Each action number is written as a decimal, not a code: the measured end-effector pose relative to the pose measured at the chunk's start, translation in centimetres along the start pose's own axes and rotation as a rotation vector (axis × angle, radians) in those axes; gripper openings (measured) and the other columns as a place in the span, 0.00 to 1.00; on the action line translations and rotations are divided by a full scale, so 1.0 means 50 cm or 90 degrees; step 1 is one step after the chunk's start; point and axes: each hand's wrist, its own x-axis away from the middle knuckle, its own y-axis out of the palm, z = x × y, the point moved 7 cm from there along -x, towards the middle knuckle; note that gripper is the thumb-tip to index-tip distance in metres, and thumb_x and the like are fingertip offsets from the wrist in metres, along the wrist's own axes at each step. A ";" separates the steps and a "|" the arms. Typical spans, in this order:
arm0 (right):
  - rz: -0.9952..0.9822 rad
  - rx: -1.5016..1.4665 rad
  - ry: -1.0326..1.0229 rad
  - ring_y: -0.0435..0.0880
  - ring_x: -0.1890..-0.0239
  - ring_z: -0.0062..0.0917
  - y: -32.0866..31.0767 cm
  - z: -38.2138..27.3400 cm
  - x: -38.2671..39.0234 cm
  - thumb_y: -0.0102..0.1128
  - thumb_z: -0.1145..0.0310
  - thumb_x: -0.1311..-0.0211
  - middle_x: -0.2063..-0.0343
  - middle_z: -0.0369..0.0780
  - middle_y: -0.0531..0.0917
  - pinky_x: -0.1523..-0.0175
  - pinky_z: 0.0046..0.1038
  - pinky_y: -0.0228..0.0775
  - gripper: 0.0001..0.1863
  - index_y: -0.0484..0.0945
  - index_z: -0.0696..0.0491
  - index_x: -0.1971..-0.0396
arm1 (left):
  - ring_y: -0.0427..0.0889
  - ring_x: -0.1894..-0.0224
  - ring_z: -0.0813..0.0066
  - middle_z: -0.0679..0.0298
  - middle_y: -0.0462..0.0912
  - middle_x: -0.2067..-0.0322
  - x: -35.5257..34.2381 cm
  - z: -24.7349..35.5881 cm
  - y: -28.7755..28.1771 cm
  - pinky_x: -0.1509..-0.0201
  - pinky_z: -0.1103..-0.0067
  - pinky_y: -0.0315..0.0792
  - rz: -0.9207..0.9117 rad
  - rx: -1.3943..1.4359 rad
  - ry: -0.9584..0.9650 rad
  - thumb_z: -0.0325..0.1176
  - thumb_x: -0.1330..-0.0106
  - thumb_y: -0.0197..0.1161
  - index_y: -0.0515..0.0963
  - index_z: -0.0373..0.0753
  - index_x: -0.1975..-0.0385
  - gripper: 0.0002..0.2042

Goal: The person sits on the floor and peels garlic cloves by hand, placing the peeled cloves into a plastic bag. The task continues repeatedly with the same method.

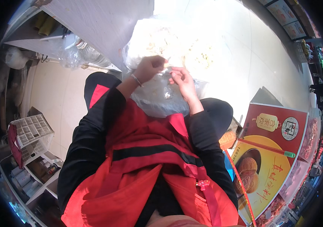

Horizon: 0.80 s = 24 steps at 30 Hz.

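- One red apron (127, 136) over black sleeves, nearest; two dark-clad knees (214, 113) stand apart beyond it.
- Two bare hands, close together between the knees. The left hand (150, 69), one bracelet (136, 80) at its wrist, has its fingertips drawn together; the right hand (184, 80) has its fingers loosely bent. Glare hides whether either grips anything.
- One sheet or bag of clear plastic (157, 96), crumpled, under and just before the hands.
- Two pale heaps beyond the fingers: a left heap (159, 39) in clear plastic, and a yellowish right heap (202, 55), its edges lost in the light. Their pieces are too washed out to count.
- One red-and-yellow printed panel (278, 140) at the right, one red stick (265, 147) with a green tip across it.
- One white slatted crate (36, 130) at the left, maroon cloth (14, 145) over its side.
- Pale tiled floor (241, 49), sunlit; a grey cabinet (93, 22) at upper left; crowded, colourful shelves (322, 72) at far right.
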 end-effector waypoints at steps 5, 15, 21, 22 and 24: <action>-0.018 -0.092 0.006 0.78 0.68 0.17 0.021 0.024 0.016 0.61 0.73 0.39 0.68 0.38 0.82 0.61 0.19 0.71 0.11 0.76 0.60 0.58 | 0.76 0.75 0.76 0.63 0.76 0.75 0.065 0.058 0.077 0.67 0.81 0.71 0.014 -0.266 0.193 0.23 0.49 0.63 0.82 0.44 0.61 0.14; 0.005 -0.168 -0.036 0.81 0.61 0.21 0.003 0.018 0.020 0.56 0.83 0.41 0.64 0.40 0.82 0.53 0.22 0.74 0.12 0.73 0.59 0.56 | 0.77 0.64 0.86 0.66 0.82 0.67 0.056 0.014 0.072 0.59 0.85 0.73 -0.022 0.039 0.066 0.22 0.43 0.63 0.78 0.34 0.62 0.09; 0.013 -0.222 -0.033 0.80 0.58 0.20 -0.003 0.010 0.018 0.56 0.81 0.40 0.59 0.39 0.80 0.53 0.21 0.73 0.12 0.74 0.58 0.55 | 0.76 0.63 0.86 0.69 0.81 0.68 0.054 -0.007 0.068 0.57 0.86 0.70 -0.053 0.227 -0.044 0.21 0.44 0.63 0.76 0.35 0.61 0.10; 0.018 -0.207 -0.032 0.80 0.58 0.20 -0.005 0.010 0.016 0.56 0.80 0.40 0.59 0.39 0.80 0.53 0.21 0.72 0.12 0.74 0.58 0.56 | 0.76 0.63 0.86 0.69 0.81 0.68 0.053 -0.007 0.067 0.58 0.86 0.70 -0.052 0.226 -0.039 0.20 0.43 0.62 0.76 0.35 0.62 0.10; 0.045 -0.146 -0.049 0.79 0.58 0.19 -0.011 0.005 0.017 0.57 0.79 0.40 0.59 0.39 0.80 0.53 0.21 0.71 0.11 0.75 0.57 0.57 | 0.77 0.63 0.86 0.69 0.80 0.68 0.050 -0.005 0.067 0.58 0.86 0.70 -0.049 0.240 -0.020 0.20 0.43 0.62 0.75 0.35 0.62 0.09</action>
